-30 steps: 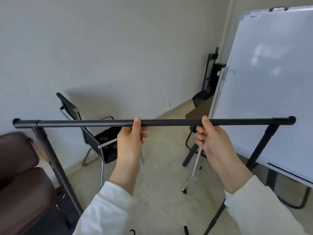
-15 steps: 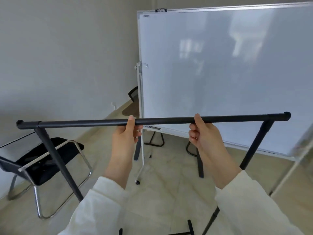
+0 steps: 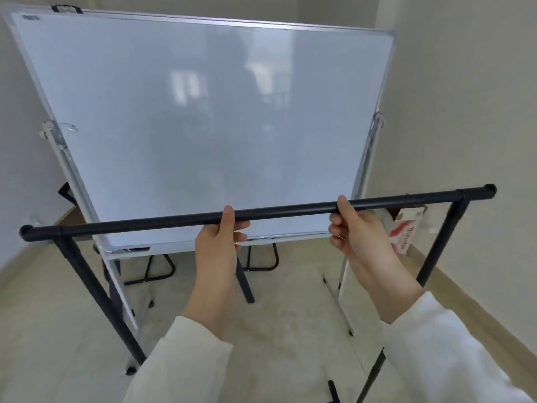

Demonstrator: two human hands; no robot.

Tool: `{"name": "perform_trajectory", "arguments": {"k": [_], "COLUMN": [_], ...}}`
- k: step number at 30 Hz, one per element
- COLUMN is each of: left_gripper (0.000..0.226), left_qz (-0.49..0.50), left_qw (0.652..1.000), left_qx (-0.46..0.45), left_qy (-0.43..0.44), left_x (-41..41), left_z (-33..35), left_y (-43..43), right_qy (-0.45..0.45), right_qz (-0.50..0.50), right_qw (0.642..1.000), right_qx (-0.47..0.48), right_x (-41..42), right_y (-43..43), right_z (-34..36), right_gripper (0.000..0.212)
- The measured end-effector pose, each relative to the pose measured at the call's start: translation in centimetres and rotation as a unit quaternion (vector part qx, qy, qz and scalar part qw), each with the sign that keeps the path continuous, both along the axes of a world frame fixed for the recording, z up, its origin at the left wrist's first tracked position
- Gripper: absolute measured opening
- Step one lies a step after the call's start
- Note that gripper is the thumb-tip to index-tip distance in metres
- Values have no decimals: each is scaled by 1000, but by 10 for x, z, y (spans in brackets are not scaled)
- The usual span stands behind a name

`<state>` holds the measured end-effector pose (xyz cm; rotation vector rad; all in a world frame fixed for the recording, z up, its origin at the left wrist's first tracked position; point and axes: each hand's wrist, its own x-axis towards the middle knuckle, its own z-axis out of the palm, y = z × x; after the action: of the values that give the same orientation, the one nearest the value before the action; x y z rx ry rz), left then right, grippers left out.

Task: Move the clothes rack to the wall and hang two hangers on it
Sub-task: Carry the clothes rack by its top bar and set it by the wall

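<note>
The rack point(image 3: 290, 212) is black metal: one round top bar, capped at both ends, on slanted legs. The bar runs across the lower middle of the view, its right end higher. The left hand point(image 3: 216, 242) and the right hand point(image 3: 359, 232) each wrap the bar near its middle, fingers curled closed around it. Directly behind the rack stands a whiteboard point(image 3: 203, 126) on a wheeled stand, blocking the way ahead. A carton point(image 3: 405, 232) sits by the right wall point(image 3: 479, 112).
</note>
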<state>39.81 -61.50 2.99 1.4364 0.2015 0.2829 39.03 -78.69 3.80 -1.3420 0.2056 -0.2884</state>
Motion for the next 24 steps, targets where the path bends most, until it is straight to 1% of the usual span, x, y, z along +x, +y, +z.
{"name": "perform_trajectory", "arguments": {"k": [6,9,10,13,14,17,24], "left_gripper": [39,38,37,33,33,31,32], "left_qz": [-102,-150,-177,-210,-229,-253,-299], "left_qw": [995,989,984,977,973,967,954], "left_qx": [1,9,14,11,18,21,24], "left_qy": [-7,-8,-3,-13,-16,-15,-11], "left_x": [40,54,57,61,62,67,68], "left_z": [0,-1,-2,-2,-2,-1,5], "left_y": [-87,-134,-164,-200,-224,-278,-396], "right_qy": [-18,-11,-11,-4,-8,-13,-29], "right_qz": [-103,-149,-173,-205,-223,-255,-291], "right_qw": [995,989,985,979,975,967,956], "right_qx": [-1,3,5,10,13,14,6], "right_x": [5,1,-3,-9,-12,-18,-36], "right_y": [-81,-125,-152,-182,-204,-251,-354], "right_z": [5,1,-1,-2,-4,-5,-1], "right_gripper": [29,22,22,27,28,30,28]}}
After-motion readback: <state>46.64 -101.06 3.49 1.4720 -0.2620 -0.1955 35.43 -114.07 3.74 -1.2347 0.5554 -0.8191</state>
